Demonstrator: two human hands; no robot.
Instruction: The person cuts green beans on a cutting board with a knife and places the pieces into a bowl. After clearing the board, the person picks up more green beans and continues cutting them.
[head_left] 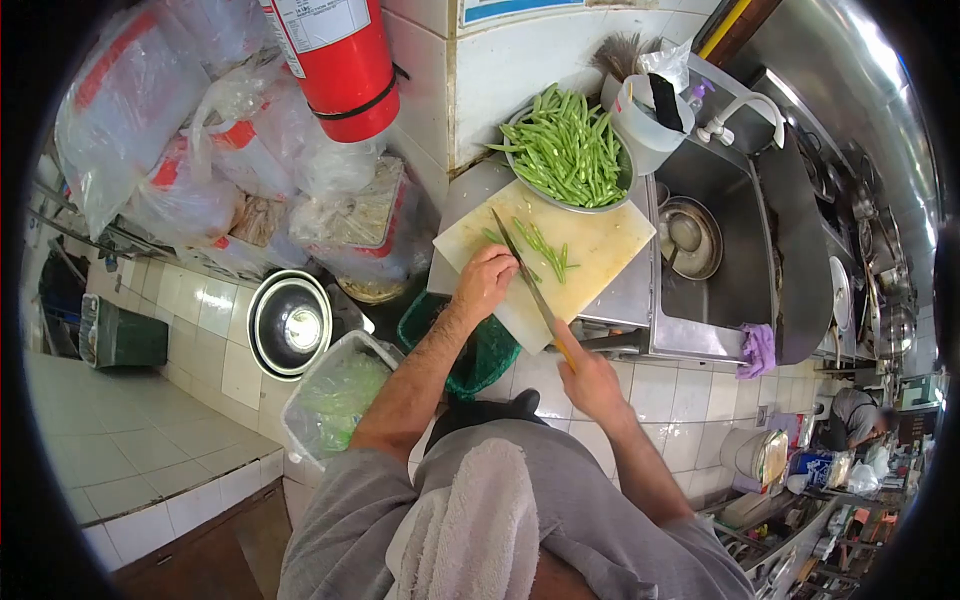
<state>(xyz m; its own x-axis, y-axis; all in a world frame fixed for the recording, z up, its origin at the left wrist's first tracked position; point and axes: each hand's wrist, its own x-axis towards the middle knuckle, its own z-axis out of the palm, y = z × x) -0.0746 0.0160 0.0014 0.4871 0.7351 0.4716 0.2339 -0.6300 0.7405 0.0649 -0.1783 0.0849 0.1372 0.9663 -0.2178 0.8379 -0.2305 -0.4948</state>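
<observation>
A pale cutting board (600,255) lies on the metal counter, with several cut green bean pieces (540,245) on it. My right hand (592,385) grips the yellow handle of a long knife (532,285), whose blade crosses the board toward its upper left. Against the blade's left side, my left hand (487,278) rests on the board's left part with its fingers bent together over green beans, mostly hidden beneath them. Just behind the board stands a metal bowl (628,178) heaped with green beans (565,150).
On the right is a sink (705,305) holding a metal pan (712,235). A green-lined bin (485,365) sits below the board, beside a white bin (340,385). Bagged containers (240,150) and a fire extinguisher (345,70) are left. Another person (855,415) is far right.
</observation>
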